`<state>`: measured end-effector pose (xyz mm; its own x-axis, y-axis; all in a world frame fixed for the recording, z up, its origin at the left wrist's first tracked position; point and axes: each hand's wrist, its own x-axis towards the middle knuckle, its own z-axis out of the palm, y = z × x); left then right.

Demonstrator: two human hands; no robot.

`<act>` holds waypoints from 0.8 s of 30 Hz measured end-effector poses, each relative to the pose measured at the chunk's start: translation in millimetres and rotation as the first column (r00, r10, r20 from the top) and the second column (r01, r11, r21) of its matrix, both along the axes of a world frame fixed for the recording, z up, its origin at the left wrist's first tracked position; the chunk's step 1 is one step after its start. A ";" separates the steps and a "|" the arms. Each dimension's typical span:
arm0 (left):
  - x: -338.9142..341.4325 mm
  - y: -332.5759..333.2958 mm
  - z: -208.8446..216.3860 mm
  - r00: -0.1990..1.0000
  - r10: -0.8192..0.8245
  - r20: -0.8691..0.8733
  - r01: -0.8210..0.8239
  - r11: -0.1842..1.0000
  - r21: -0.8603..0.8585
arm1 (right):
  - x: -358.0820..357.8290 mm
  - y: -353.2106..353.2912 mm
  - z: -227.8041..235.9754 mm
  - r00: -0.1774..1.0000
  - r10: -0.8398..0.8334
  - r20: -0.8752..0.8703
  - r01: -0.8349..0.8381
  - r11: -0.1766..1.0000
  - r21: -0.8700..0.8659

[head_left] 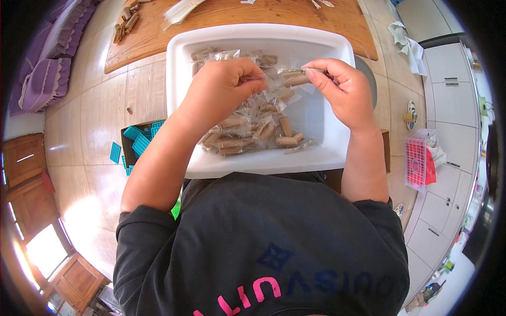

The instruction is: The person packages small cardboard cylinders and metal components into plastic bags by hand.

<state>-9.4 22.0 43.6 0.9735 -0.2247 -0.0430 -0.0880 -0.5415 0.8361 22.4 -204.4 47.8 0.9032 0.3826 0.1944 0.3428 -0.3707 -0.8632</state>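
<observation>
A white plastic tub point(316, 161) stands in front of me with a heap of short brown cardboard-like tubes point(230, 142), many wrapped in clear plastic bags. Over the right part of the tub, my right hand point(345, 89) pinches the end of a clear plastic bag point(297, 79) with a brown tube in it. My left hand point(224, 81) hovers above the heap, its fingers curled together near the bag's other end. Whatever those left fingers hold, if anything, is hidden. Near the tub's front lie a few unbagged-looking tubes point(287, 140).
Behind the tub is a wooden table point(295, 13) with loose brown pieces point(125, 23) and flat clear bags point(182, 10). Teal plastic baskets point(141, 143) sit in a box at the left. A pink and clear crate point(415, 163) stands by white cabinets point(454, 100) at the right.
</observation>
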 end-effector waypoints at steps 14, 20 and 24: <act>-0.1 -10.7 -18.7 0.827 -0.245 -0.506 -0.085 0.835 -0.543 | 2.3 3.6 -9.1 0.975 0.200 -0.098 -0.194 0.979 0.070; 2.8 -9.1 -20.3 0.773 -0.302 -0.558 -0.150 0.768 -0.623 | -3.9 11.2 -5.7 0.963 0.149 -0.223 -0.107 0.976 0.188; 3.6 -8.9 -25.4 0.791 -0.309 -0.528 -0.167 0.721 -0.672 | -7.1 18.0 -9.4 0.966 0.092 -0.242 -0.013 0.951 0.309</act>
